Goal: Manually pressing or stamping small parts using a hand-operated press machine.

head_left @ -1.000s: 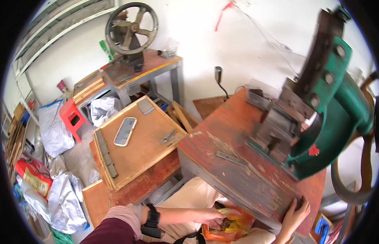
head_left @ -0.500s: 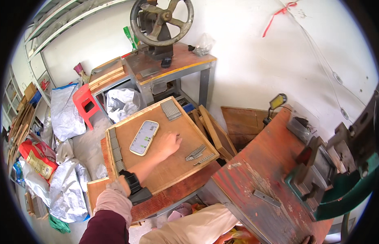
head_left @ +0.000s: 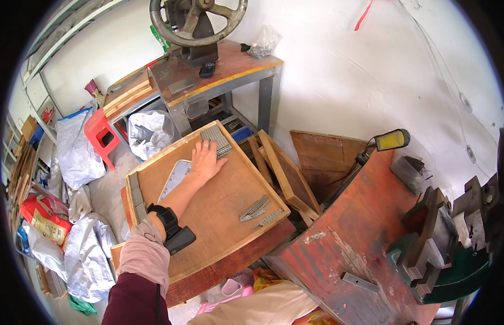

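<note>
I'm running the left head fisheye, angling down. It's facing the wooden tray (head_left: pixel 225 211) from fairly near, catching workbench (head_left: pixel 365 211) right and wall (head_left: pixel 338 70) behind.

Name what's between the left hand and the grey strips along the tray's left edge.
Head view: a phone, partly hidden by the forearm, lies on the tray between the left hand and those strips.
</note>
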A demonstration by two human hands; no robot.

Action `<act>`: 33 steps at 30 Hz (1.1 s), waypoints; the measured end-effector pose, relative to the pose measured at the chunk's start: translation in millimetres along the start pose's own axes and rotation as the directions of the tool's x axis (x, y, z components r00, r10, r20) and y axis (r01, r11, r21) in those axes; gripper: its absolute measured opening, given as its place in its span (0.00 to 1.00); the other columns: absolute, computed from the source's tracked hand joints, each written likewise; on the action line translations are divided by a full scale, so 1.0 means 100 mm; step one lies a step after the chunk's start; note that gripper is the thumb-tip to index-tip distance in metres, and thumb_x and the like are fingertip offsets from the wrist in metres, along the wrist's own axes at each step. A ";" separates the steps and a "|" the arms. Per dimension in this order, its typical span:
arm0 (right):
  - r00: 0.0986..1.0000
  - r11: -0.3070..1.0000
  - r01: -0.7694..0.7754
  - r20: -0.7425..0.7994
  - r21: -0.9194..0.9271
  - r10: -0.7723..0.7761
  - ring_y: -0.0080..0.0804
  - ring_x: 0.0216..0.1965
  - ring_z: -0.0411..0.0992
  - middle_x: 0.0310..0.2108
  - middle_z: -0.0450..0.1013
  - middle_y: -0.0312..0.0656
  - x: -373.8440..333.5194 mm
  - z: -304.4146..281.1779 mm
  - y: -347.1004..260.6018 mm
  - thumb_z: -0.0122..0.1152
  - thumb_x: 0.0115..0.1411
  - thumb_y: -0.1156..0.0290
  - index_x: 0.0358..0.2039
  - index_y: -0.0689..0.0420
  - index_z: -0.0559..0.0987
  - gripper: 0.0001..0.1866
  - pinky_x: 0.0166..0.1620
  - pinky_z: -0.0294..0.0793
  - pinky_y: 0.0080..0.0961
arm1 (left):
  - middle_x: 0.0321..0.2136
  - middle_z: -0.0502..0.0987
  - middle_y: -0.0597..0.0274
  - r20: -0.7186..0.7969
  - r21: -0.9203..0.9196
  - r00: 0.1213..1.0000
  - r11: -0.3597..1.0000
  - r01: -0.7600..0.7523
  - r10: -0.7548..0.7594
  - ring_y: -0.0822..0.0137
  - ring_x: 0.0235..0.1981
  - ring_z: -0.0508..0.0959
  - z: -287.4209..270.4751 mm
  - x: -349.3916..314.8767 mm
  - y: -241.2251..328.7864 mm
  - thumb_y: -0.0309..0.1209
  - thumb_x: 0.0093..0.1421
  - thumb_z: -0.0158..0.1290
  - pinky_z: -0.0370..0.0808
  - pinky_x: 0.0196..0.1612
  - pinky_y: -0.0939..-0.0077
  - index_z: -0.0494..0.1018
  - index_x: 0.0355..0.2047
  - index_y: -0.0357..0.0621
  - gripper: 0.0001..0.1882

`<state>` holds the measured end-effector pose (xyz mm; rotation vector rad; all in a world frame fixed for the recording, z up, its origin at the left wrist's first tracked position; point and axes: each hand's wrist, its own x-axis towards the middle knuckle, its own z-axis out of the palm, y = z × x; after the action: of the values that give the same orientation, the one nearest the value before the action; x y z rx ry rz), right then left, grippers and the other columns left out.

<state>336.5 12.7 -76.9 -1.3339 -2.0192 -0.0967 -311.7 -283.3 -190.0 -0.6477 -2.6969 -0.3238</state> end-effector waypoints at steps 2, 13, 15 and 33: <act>1.000 1.000 -0.027 -0.010 0.006 0.028 0.47 0.33 0.74 0.32 0.76 0.54 -0.01 0.01 0.07 0.61 0.59 0.61 0.33 0.67 0.80 0.17 0.41 0.73 0.34 | 0.52 0.67 0.49 -0.006 0.046 1.000 0.999 0.001 -0.001 0.48 0.56 0.62 0.08 0.07 -0.11 0.40 0.53 0.58 0.63 0.53 0.57 0.67 0.51 0.39 0.28; 0.999 0.999 -0.037 -0.021 0.004 0.037 0.46 0.32 0.74 0.32 0.76 0.54 -0.03 0.02 0.08 0.62 0.58 0.64 0.34 0.68 0.80 0.16 0.40 0.74 0.34 | 0.52 0.69 0.53 -0.007 0.294 0.955 0.914 -0.281 0.296 0.51 0.60 0.60 0.27 0.20 -0.26 0.34 0.57 0.53 0.59 0.57 0.58 0.72 0.47 0.36 0.20; 0.999 0.999 -0.036 -0.030 0.016 0.037 0.46 0.32 0.74 0.32 0.76 0.54 -0.02 0.03 0.07 0.62 0.58 0.65 0.33 0.68 0.80 0.16 0.40 0.74 0.34 | 0.53 0.69 0.52 0.018 0.283 0.968 0.927 -0.245 0.250 0.50 0.61 0.59 0.28 0.18 -0.20 0.34 0.56 0.53 0.59 0.57 0.57 0.72 0.47 0.37 0.20; 0.996 0.999 -0.037 -0.083 -0.031 0.034 0.44 0.31 0.75 0.31 0.77 0.52 -0.04 0.07 0.12 0.63 0.58 0.61 0.32 0.65 0.80 0.17 0.38 0.75 0.33 | 0.44 0.72 0.47 0.433 -0.118 0.896 0.992 -0.050 0.097 0.48 0.53 0.65 -0.13 0.12 0.03 0.40 0.41 0.61 0.61 0.52 0.54 0.74 0.42 0.39 0.28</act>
<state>344.2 18.3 -87.6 -1.3631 -1.9319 -0.1663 -316.6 -279.5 -173.0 -0.9513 -3.0858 -0.3329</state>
